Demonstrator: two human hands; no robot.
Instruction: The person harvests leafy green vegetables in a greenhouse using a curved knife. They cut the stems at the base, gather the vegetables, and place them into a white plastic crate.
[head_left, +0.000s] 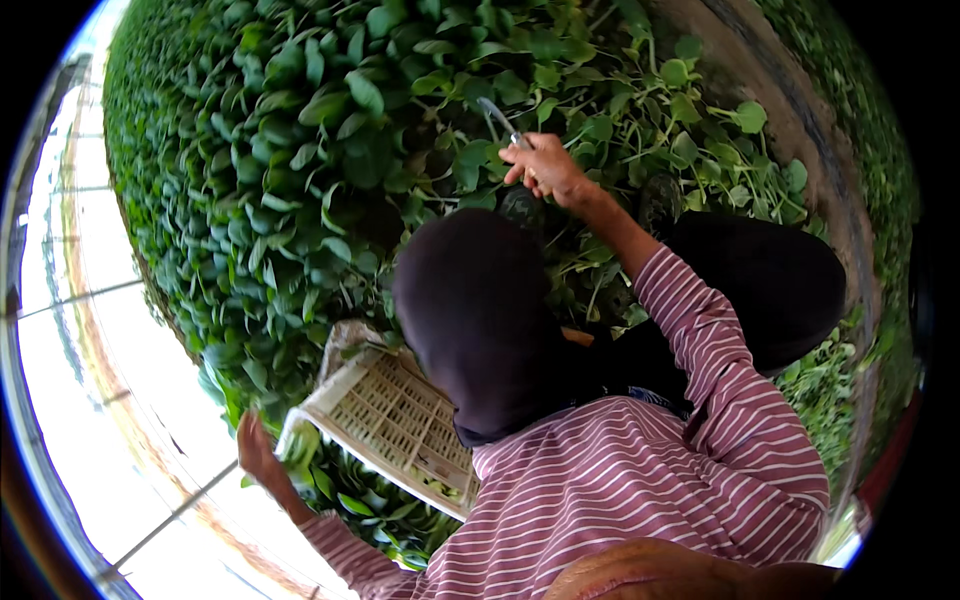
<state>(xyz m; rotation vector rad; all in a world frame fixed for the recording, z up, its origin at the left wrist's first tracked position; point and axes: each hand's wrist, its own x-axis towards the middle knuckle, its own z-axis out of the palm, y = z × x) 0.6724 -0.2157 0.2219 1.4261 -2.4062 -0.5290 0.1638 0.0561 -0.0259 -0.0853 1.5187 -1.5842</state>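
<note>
My right hand (546, 169) grips the handle of a small curved knife (496, 116), its blade pointing up and left over the leafy plants. Below that hand, cut-looking stems and loose leaves (600, 127) cover the soil. At the lower left, my left hand (259, 451) is raised beside a bunch of leafy greens with pale stems (301, 448). Whether its fingers hold any of the bunch cannot be told. An off-white slatted plastic crate (397, 409) lies tilted between that hand and my left knee (472, 315), with a few leaf scraps inside its lower edge.
Dense leafy plants (262, 165) fill the upper left. Along the right runs a bare soil path (810, 150) with a dark line on it. More greens (375, 525) lie under the crate. My dark shoe (521, 206) stands among the plants. Thin poles (180, 502) show against the bright left side.
</note>
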